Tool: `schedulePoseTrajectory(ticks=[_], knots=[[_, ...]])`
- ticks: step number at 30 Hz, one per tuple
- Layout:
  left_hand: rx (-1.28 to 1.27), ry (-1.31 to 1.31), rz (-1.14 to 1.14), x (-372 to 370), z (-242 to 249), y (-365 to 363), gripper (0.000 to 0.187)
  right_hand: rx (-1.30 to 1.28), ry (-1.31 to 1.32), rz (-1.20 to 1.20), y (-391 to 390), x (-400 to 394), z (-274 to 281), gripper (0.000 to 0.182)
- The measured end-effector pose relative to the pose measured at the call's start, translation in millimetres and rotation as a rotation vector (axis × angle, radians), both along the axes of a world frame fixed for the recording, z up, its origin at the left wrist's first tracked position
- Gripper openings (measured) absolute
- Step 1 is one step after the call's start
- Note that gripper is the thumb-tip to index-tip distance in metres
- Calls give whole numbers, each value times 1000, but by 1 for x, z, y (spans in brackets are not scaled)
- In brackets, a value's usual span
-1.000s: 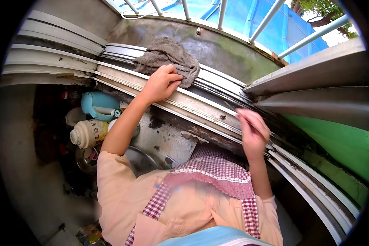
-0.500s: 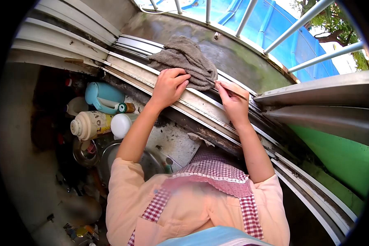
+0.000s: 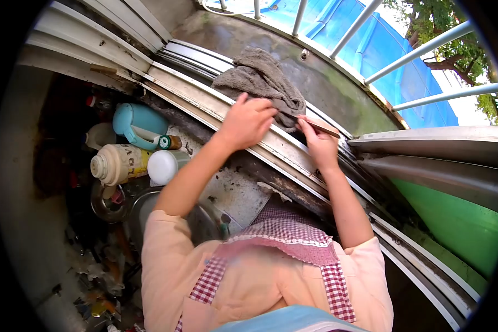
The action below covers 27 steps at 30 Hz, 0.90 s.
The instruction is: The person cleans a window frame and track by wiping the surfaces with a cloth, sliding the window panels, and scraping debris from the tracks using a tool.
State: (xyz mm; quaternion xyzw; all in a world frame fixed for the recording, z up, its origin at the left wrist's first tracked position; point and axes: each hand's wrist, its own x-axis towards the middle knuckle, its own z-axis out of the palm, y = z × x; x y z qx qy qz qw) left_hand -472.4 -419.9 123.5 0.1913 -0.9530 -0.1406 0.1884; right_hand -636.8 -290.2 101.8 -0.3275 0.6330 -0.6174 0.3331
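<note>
My left hand [image 3: 248, 123] has slid along the track [image 3: 271, 145] to the rag [image 3: 263, 77], fingers loose on its edge. My right hand [image 3: 320, 145] still pinches a stick [image 3: 318, 126], its tip hidden beneath the rag.

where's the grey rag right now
In the head view the grey rag lies bunched on the window track, upper middle, just beyond the left hand and left of the right hand.
</note>
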Motion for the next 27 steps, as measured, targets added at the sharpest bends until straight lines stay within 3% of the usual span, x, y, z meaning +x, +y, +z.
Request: schedulePoseTrajectory(ticks=[2, 4, 5, 7, 11, 16, 20, 22, 27], knots=[[-115, -71, 85, 20, -4, -26, 22, 57, 145, 77, -26, 15, 6, 15], [-78, -130, 241, 42, -2, -55, 23, -176, 235, 163, -64, 39, -9, 16], [-67, -118, 252, 50, -2, -66, 22, -307, 411, 183, -81, 46, -15, 20], [61, -44, 224, 50, 0, -74, 20, -313, 504, 170, -91, 47, -11, 18], [69, 86, 157, 22, -6, -40, 20, -194, 791, 169, -62, 33, -5, 6], [8, 70, 121, -10, -2, 3, 21, -113, 614, 110, -24, 9, 4, 5], [11, -89, 321, -23, -3, 17, 19, -80, 602, 139, -21, -1, 9, 10], [23, 53, 356, -28, 15, 33, 17, -16, 605, 171, -21, 0, 17, 11], [22, 60, 185, -16, -13, 8, 30, 38, 587, 251, -27, 6, 34, 15]])
